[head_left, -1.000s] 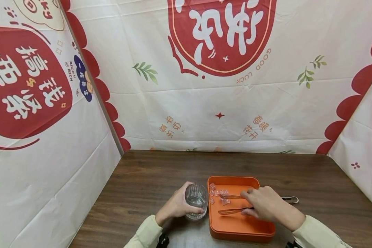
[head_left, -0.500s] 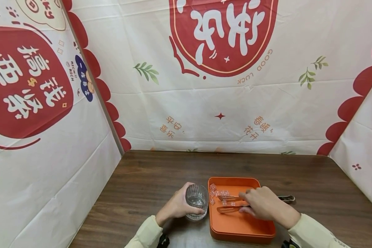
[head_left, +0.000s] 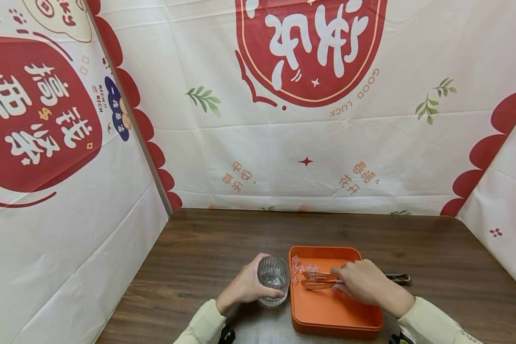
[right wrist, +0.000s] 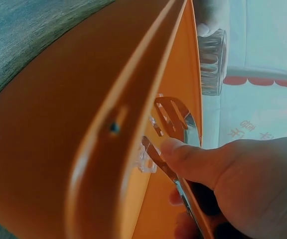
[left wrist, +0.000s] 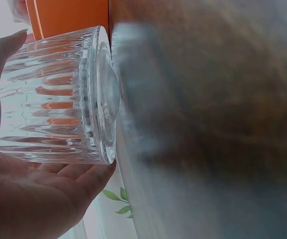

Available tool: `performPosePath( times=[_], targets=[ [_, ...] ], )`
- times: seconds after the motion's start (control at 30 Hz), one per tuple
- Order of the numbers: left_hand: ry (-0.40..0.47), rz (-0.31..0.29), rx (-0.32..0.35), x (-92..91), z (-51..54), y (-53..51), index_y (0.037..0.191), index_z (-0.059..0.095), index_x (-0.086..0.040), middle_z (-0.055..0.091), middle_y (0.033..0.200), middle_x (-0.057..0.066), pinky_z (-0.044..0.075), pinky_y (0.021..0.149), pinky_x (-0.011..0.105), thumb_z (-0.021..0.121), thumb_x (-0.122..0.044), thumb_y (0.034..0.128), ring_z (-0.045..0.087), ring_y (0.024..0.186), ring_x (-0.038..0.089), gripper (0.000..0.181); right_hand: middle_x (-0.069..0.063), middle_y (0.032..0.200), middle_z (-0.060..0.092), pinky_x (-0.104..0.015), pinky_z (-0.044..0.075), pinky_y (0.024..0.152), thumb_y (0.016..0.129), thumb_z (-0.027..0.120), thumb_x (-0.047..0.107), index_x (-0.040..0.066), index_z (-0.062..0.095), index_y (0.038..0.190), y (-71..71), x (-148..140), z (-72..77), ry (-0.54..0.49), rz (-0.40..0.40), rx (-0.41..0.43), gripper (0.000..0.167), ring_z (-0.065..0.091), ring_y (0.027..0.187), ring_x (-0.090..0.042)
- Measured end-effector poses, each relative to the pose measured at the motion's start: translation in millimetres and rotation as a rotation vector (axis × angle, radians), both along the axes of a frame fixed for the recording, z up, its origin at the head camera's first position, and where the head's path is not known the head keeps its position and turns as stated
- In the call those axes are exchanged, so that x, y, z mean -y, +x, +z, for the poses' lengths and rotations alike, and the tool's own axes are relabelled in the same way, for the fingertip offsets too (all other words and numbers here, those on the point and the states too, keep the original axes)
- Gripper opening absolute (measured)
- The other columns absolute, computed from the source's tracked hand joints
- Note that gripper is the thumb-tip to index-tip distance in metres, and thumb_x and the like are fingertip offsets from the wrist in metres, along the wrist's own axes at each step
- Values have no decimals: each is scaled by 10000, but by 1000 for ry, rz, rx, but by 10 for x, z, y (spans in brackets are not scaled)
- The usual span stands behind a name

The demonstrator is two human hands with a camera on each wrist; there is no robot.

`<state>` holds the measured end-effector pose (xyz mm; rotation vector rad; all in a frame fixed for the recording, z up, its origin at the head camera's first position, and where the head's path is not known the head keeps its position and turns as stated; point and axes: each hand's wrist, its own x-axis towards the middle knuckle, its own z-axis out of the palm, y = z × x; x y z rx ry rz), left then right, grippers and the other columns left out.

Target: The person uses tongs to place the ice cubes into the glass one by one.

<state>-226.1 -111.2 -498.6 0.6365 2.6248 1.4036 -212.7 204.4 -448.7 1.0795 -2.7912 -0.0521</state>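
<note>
My left hand [head_left: 246, 285] grips a clear ribbed glass [head_left: 273, 277] close by the left side of an orange tray [head_left: 327, 313]. In the left wrist view, thumb and fingers wrap the glass [left wrist: 49, 99], its base near the tabletop. Over the tray, my right hand [head_left: 365, 283] holds metal tongs [head_left: 314, 285] with slotted tips pointing left. Several clear ice-like cubes [head_left: 296, 261] lie in the tray's far left part. In the right wrist view, the tongs' tips [right wrist: 171, 117] stand near clear cubes [right wrist: 144, 163]; whether one is pinched I cannot tell.
A dark wooden table [head_left: 215, 234] carries everything. Printed white cloth [head_left: 262, 143] hangs behind it and at both sides. The tray's raised rim [head_left: 324, 247] surrounds the cubes, and the tongs' rear end [head_left: 402, 279] sticks out past its right side.
The tongs' tips have drawn closer together around the cubes near the tray's left middle. My right hand has shifted slightly left. My left hand and the glass have stayed in place.
</note>
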Motion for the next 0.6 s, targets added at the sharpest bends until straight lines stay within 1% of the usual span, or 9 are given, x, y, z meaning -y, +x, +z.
performPosePath(
  times=[0.2, 0.4, 0.6],
  targets=[
    [-8, 1, -9, 0, -5, 9, 1286, 508, -144, 662, 1110, 47, 519, 836, 300, 936, -360, 620, 637, 965, 148, 820, 122, 631, 493, -288, 335, 449, 862, 747, 336, 224, 552, 783, 3, 8, -4, -27, -7, 25, 238, 444, 527, -51],
    [10, -1, -12, -1, -10, 11, 1280, 513, -136, 667, 1106, 55, 520, 835, 296, 938, -348, 623, 644, 962, 155, 811, 137, 614, 463, -284, 344, 449, 858, 753, 319, 227, 533, 759, 1, 10, -11, -54, -16, 48, 258, 434, 521, -39],
    [14, -2, -14, -2, -14, 6, 1278, 515, -133, 668, 1108, 50, 516, 844, 293, 940, -347, 620, 647, 964, 154, 812, 131, 609, 459, -294, 365, 446, 849, 763, 304, 228, 528, 752, 1, 11, -27, -67, -27, 50, 265, 445, 519, -48]
  ],
)
